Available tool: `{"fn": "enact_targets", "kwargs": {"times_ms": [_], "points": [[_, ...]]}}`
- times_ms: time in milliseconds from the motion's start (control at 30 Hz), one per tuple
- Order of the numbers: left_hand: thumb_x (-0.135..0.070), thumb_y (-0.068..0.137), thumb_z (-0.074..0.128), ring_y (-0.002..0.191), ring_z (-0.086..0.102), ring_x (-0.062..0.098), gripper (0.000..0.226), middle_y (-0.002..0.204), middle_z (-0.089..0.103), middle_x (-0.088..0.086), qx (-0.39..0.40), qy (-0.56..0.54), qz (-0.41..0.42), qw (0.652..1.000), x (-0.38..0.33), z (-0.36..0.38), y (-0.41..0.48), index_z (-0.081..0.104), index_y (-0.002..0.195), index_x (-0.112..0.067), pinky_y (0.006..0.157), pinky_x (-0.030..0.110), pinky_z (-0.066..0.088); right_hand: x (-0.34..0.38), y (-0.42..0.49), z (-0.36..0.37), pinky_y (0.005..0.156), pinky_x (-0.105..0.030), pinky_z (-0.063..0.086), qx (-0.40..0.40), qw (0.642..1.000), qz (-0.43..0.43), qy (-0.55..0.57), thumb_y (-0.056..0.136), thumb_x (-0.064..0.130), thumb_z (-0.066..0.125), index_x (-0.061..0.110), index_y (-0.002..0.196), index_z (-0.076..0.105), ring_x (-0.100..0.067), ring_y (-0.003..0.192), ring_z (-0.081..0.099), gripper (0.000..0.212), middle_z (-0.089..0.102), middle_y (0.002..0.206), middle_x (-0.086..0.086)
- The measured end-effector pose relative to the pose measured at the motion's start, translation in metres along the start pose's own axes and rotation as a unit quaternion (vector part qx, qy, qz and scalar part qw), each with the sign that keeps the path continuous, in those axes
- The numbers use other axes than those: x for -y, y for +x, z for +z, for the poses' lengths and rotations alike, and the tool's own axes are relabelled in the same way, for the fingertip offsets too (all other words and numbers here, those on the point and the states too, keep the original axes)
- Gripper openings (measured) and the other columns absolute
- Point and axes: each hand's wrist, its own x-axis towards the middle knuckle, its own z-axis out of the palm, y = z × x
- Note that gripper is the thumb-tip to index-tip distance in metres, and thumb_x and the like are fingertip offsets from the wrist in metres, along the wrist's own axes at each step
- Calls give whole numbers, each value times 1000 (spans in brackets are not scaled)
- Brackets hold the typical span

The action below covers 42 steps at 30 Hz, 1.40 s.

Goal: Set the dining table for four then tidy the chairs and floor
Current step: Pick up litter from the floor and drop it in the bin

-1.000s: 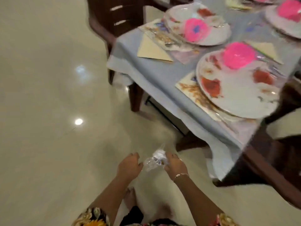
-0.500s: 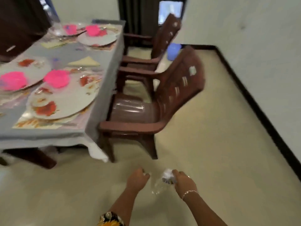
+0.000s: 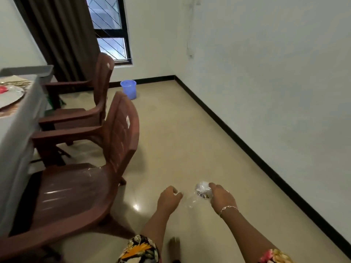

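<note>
My right hand grips a crumpled clear plastic wrapper low in the middle of the view, above the floor. My left hand is beside it with curled fingers, and a thin clear tail of the wrapper stretches toward it; I cannot tell whether it pinches that tail. The dining table with its grey cloth is at the left edge, with a plate on it. Two brown plastic chairs stand along its side, the near chair and the far chair.
A blue plastic bucket stands on the floor by the far wall under the window. A dark curtain hangs at the back left. The white wall with a black skirting runs along the right. Beige tiled floor lies between chairs and wall.
The view has swung from the table's set plates round to the chairs, bucket and right wall. Both hands stay together in front with the wrapper in the right hand.
</note>
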Motion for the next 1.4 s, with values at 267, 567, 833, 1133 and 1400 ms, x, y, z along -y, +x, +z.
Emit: {"fn": "enact_targets", "kwargs": {"times_ms": [267, 567, 833, 1133, 1400], "points": [[-33, 92, 53, 107, 56, 24, 27, 116, 60, 8, 15, 12, 3, 1000, -94, -31, 170, 55, 107, -11, 82, 26, 44, -2, 182, -65, 87, -30, 44, 0, 999, 32, 6, 91, 8, 38, 20, 134, 37, -27, 113, 54, 45, 50, 127, -7], [-34, 91, 54, 104, 58, 24, 31, 112, 62, 8, -16, 20, 5, 1000, -176, -84, 341, 55, 109, -9, 79, 27, 43, 18, 368, -131, 89, -31, 45, -13, 1000, 6, 18, 92, 6, 38, 21, 136, 36, -27, 114, 53, 46, 48, 130, -6], [-35, 91, 54, 104, 57, 23, 28, 112, 62, 7, -48, 14, -33, 998, -246, -126, 510, 53, 105, -11, 80, 28, 43, 35, 574, -181, 86, -32, 46, -2, 997, -78, -10, 91, 5, 36, 23, 135, 36, -25, 109, 55, 47, 46, 129, -3], [-36, 92, 53, 107, 56, 23, 35, 114, 62, 8, -103, 19, -58, 993, -310, -212, 674, 53, 117, -11, 84, 28, 42, 114, 793, -247, 87, -33, 44, 24, 983, -174, -44, 92, 9, 38, 19, 135, 35, -29, 112, 53, 45, 44, 131, -7], [-37, 92, 54, 107, 57, 25, 37, 115, 62, 10, -138, -21, -123, 982, -287, -335, 839, 53, 117, -9, 85, 29, 43, 253, 978, -251, 88, -32, 43, 64, 970, -230, -47, 94, 12, 37, 19, 136, 35, -29, 114, 52, 43, 44, 132, -7]]}}
